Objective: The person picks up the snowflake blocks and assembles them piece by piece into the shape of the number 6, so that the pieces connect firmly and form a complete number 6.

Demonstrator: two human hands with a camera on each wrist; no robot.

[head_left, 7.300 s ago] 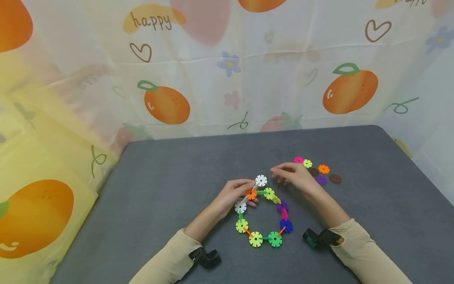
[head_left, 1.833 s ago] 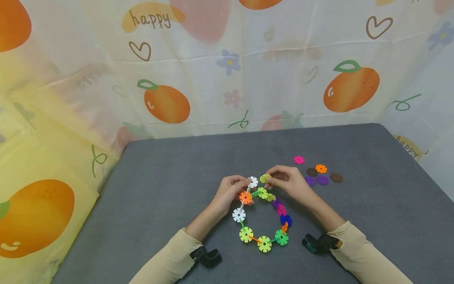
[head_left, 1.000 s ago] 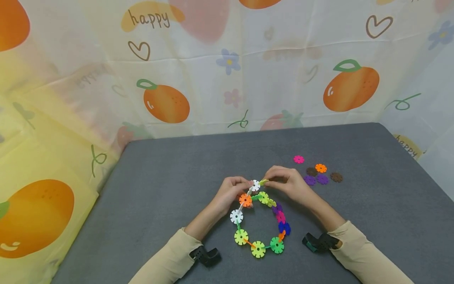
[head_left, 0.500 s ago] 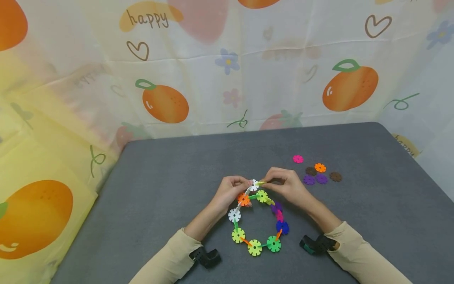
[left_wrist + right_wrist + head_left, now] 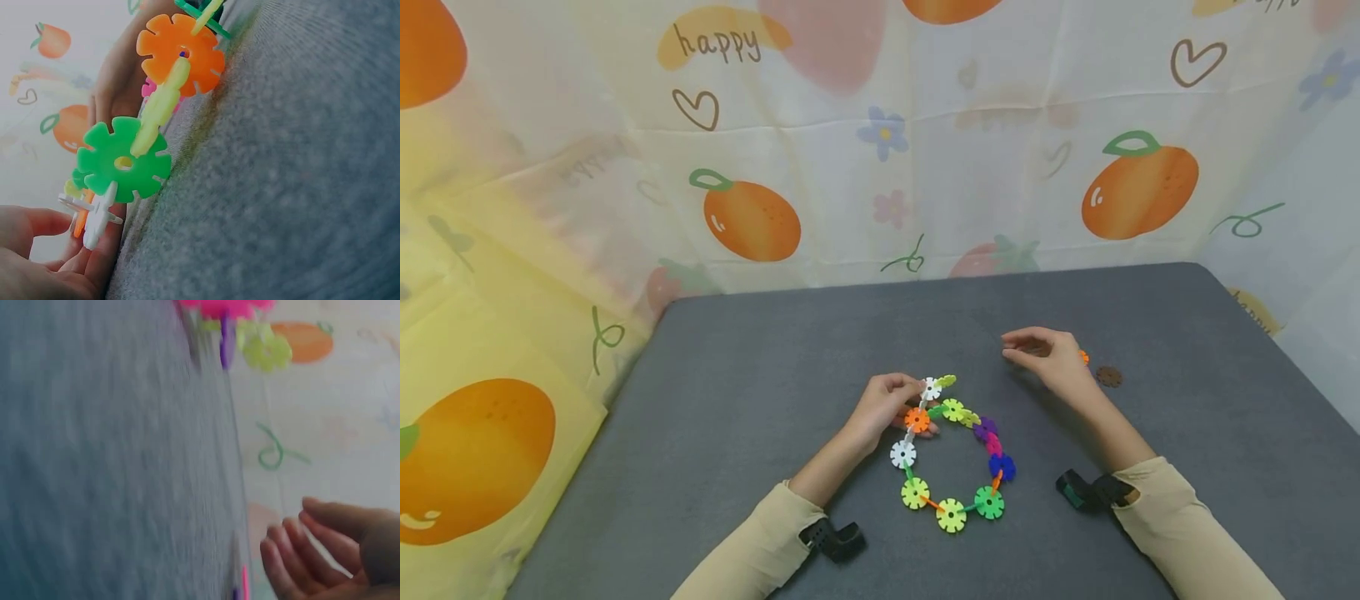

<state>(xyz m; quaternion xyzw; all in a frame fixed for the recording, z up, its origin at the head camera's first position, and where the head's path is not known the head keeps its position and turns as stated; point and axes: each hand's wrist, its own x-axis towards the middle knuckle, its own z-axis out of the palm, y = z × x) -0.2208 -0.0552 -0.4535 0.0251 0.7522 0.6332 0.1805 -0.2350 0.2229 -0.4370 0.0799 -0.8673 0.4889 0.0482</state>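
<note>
A chain of interlocking snowflake discs (image 5: 951, 515), many-coloured, curves in a loop on the grey table. My left hand (image 5: 887, 408) pinches its far end at a white snowflake disc (image 5: 931, 388), beside an orange one (image 5: 917, 419). A yellow-green snowflake disc (image 5: 947, 381) is slotted onto that white one and sticks out to the right. In the left wrist view, the left fingers hold the chain behind a green disc (image 5: 125, 159). My right hand (image 5: 1048, 358) hovers to the right of the chain, fingers loosely bent, thumb and fingertips apart, holding nothing.
Loose discs lie at the back right: a brown one (image 5: 1109, 377) and part of an orange one (image 5: 1084, 357) show past the right hand, which hides the others. A printed cloth (image 5: 820, 150) hangs behind the table's far edge.
The yellow-green disc went from the loose pile to the chain's white end disc, brought by my right hand. That hand has let go and moved right, over the loose discs. My left hand keeps its hold.
</note>
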